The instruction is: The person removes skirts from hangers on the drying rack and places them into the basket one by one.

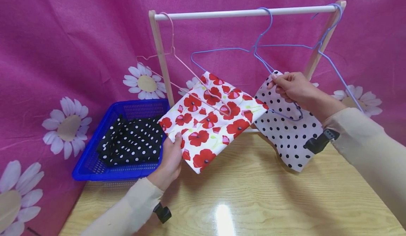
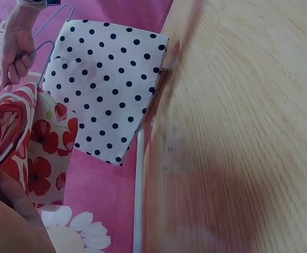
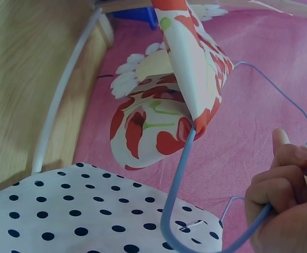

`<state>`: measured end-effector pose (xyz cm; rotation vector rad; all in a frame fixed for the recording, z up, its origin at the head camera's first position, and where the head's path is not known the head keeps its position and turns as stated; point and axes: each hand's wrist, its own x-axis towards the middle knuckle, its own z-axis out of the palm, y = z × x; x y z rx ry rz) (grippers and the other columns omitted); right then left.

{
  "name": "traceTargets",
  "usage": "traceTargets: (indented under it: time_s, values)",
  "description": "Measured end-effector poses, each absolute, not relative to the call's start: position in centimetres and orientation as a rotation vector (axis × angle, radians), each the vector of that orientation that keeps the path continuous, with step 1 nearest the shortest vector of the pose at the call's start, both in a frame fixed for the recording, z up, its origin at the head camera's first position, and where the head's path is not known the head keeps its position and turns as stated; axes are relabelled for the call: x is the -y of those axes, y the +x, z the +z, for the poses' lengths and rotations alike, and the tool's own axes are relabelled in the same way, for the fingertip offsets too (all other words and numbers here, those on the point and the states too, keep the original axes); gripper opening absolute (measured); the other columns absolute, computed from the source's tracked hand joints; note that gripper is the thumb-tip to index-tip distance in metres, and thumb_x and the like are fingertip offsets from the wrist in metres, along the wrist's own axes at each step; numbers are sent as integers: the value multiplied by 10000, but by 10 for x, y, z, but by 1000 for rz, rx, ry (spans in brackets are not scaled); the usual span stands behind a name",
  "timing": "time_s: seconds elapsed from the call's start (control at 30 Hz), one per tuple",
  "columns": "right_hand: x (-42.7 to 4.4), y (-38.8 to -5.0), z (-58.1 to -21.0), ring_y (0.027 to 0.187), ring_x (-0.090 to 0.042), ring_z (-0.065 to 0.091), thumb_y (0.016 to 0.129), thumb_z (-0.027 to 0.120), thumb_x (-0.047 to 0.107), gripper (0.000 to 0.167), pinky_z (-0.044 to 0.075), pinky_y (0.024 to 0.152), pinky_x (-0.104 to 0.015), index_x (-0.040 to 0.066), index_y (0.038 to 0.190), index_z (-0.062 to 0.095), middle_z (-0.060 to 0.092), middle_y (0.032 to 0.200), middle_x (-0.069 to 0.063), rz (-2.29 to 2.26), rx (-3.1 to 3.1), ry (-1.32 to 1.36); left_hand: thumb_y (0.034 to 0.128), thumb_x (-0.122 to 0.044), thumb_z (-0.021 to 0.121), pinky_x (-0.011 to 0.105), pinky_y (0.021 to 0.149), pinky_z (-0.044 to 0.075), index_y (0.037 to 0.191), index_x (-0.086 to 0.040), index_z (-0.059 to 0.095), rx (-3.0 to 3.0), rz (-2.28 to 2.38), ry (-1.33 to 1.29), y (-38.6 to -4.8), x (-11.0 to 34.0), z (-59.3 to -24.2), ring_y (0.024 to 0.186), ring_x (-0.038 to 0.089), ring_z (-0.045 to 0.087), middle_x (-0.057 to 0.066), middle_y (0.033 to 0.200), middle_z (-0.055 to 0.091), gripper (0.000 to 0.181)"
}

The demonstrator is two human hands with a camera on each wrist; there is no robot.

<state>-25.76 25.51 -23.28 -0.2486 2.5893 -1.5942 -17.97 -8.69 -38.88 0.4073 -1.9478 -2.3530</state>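
Note:
My left hand (image 1: 170,160) grips the lower left edge of a folded white cloth with red poppies (image 1: 207,137), thumb on top. A blue wire hanger (image 1: 222,49) hooks over the rail; my right hand (image 1: 293,86) holds its right side, fingers curled round the wire. In the right wrist view, the hanger's lower wire (image 3: 174,190) runs into the fold of the poppy cloth. Behind the right hand, a white cloth with black dots (image 1: 285,133) hangs on a second blue hanger (image 1: 336,70). A pink hanger (image 1: 172,49) overlaps the front of the poppy cloth.
The white rail (image 1: 219,14) rests on wooden posts (image 1: 163,59) above a wood-grain table (image 1: 253,193). At left, a blue basket (image 1: 85,162) holds a black cloth with white dots (image 1: 136,140). A pink flowered backdrop (image 1: 88,35) stands behind.

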Motion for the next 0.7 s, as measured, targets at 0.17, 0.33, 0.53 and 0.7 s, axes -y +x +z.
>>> traceTargets:
  time_s: [0.17,0.33,0.53,0.7]
  values:
    - [-257,-258,-232,506,-20,293,1084,431,356,410,242,439,-233,262,779,688,402,574,108,-1609,-2588,-244,1100,-293,384,406,1063,512,1538,-101,313,1931,-2366,359,-180,91,-387,1305,311,599,148,1442,555,484]
    - [-258,-258,-232,490,-16,298,1086,431,339,408,258,430,-216,257,774,681,405,561,108,-1626,-2594,-249,1098,-312,386,411,1065,509,1537,-116,310,1957,-2358,366,-180,96,-387,1315,301,591,131,1444,546,487]
    - [-257,-257,-232,498,-14,301,1082,443,347,408,256,430,-223,259,768,687,418,565,117,-1618,-2608,-255,1100,-300,380,424,1070,505,1536,-108,313,1966,-2386,395,-176,94,-391,1314,321,593,156,1450,550,481]
    - [-255,-256,-233,502,-16,303,1083,444,340,408,261,433,-221,265,766,690,419,571,115,-1616,-2623,-249,1095,-307,396,446,1048,514,1529,-104,320,2013,-2383,413,-168,90,-397,1306,345,600,172,1448,557,486]
